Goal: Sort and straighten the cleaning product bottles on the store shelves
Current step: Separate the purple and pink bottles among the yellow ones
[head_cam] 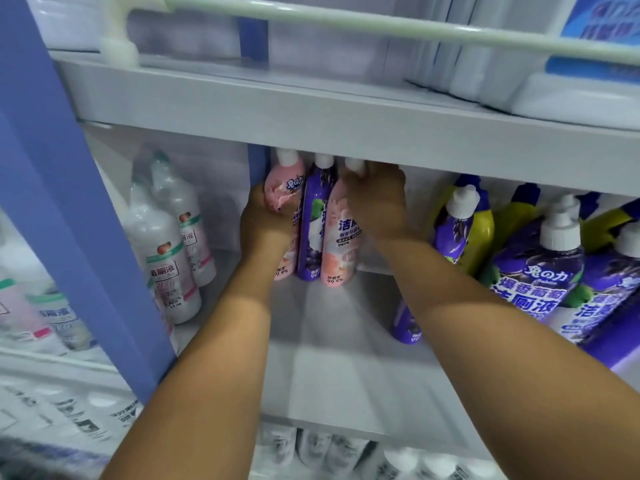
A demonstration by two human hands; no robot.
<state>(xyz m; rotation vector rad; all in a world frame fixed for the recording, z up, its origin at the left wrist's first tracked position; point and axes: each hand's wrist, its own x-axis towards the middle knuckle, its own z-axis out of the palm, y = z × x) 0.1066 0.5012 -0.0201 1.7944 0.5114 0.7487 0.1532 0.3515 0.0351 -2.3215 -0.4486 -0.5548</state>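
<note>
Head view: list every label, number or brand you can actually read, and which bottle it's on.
"兔の力" and "洁厕液": big purple bottle, right.
"兔の力": left pink bottle, held by the left hand.
"99.9%": right pink bottle, under the right hand; its large characters are partly cut off.
"洁厕液" and "12.00": white bottle, left bay.
Middle purple bottle: bottom print too blurred.
Blue label on the upper shelf and the lower-shelf bottles: blurred.

The left hand [268, 220] covers the middle of a pink bottle [284, 181], and the right hand [377, 199] hides the shoulder of a second pink bottle [341, 247]. A small purple bottle [406, 323] shows only its base beside the right forearm. The lowest shelf's bottles [329, 448] are blurred, their labels unreadable.
</note>
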